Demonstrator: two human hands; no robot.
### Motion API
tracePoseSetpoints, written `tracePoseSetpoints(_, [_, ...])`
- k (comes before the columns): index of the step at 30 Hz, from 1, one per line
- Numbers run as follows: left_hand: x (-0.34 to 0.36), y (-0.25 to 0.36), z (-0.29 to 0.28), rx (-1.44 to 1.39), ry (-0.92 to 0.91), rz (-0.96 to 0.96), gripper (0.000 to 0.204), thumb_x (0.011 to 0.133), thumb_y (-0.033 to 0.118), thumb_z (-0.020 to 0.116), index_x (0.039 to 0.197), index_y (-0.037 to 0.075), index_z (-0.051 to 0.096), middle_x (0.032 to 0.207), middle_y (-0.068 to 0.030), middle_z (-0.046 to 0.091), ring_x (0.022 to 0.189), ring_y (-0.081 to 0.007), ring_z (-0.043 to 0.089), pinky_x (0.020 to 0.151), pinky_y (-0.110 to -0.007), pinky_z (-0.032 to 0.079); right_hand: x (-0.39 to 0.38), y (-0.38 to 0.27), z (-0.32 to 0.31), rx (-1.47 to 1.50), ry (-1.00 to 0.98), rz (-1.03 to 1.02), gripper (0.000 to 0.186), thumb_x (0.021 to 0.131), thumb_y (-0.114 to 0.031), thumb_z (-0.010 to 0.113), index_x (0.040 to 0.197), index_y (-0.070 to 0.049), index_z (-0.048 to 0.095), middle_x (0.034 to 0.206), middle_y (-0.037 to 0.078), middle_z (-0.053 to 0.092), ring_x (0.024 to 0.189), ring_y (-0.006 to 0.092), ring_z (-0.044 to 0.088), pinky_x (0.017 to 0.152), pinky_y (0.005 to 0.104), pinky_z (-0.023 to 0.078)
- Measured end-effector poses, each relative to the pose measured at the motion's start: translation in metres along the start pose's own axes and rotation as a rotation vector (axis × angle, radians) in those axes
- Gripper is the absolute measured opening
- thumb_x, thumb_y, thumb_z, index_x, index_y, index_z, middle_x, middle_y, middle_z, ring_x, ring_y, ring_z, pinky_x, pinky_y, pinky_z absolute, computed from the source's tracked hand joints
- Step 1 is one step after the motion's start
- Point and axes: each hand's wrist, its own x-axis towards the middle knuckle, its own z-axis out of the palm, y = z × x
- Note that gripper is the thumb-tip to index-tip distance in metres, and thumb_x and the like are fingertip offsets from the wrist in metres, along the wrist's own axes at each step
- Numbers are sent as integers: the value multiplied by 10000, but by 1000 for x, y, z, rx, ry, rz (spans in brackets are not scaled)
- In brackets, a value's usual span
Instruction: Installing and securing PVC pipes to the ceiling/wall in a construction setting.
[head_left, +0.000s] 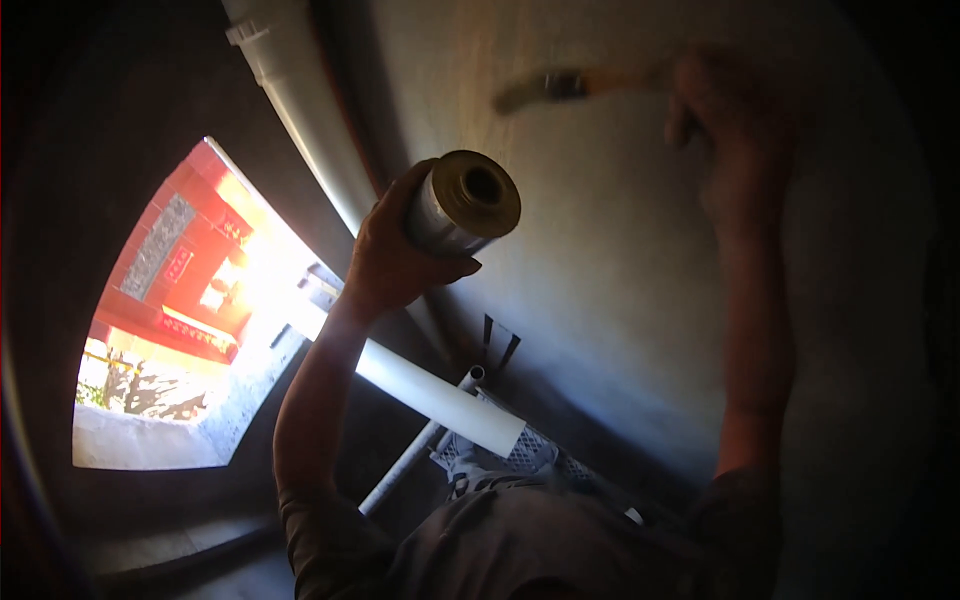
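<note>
My left hand [383,262] is wrapped round a silver tin can [438,226] in the middle of the view. The can tilts away, and its brownish-gold top has a round dark opening whose inside I cannot see. At the upper right, my right hand [728,108] grips a paintbrush [566,85] by its orange-brown handle. The bristles point left, in front of the grey wall [610,230]. Motion blurs the brush and this hand, so I cannot tell whether the bristles touch the wall.
A white pipe [305,125] runs up the wall at the upper left. Below my left hand, another white pipe [440,398] crosses a metal tube [408,467], near a mesh platform [530,452]. A bright opening [150,450] at the left shows a red facade outside.
</note>
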Motion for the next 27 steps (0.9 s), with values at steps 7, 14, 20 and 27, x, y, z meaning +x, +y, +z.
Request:
tracePoseSetpoints(7, [-47,-55,41,-6,-72,-26,939,506,186,898,1332,106,457,1223,-121,586,1151,-314,558,991,-435,445,-79,45,41,111,-335,447,134,858,-158,685,893,-31,659,669,-1,600,581,56,519,521,232,422])
tracePoseSetpoints(14, [-128,-132,99,-2,-167,-182,908,515,186,888,1306,129,446,1205,-95,579,1161,-301,538,1034,-451,367,-186,121,91,113,-713,608,167,884,-148,668,949,6,667,687,5,588,622,65,518,553,224,415])
tracePoseSetpoints(20, [-195,-185,138,-23,-149,-268,837,517,125,856,1265,126,479,1180,-87,588,1145,-298,540,1032,-441,334,-267,171,116,175,-828,750,194,870,-159,693,958,14,687,735,25,637,662,69,539,578,224,437])
tracePoseSetpoints(27, [-249,-186,157,29,-54,-396,873,487,81,862,1270,107,478,1207,-109,575,1155,-327,529,994,-419,414,-328,181,131,229,-781,781,181,861,-152,701,952,5,692,820,57,689,736,92,615,652,236,499])
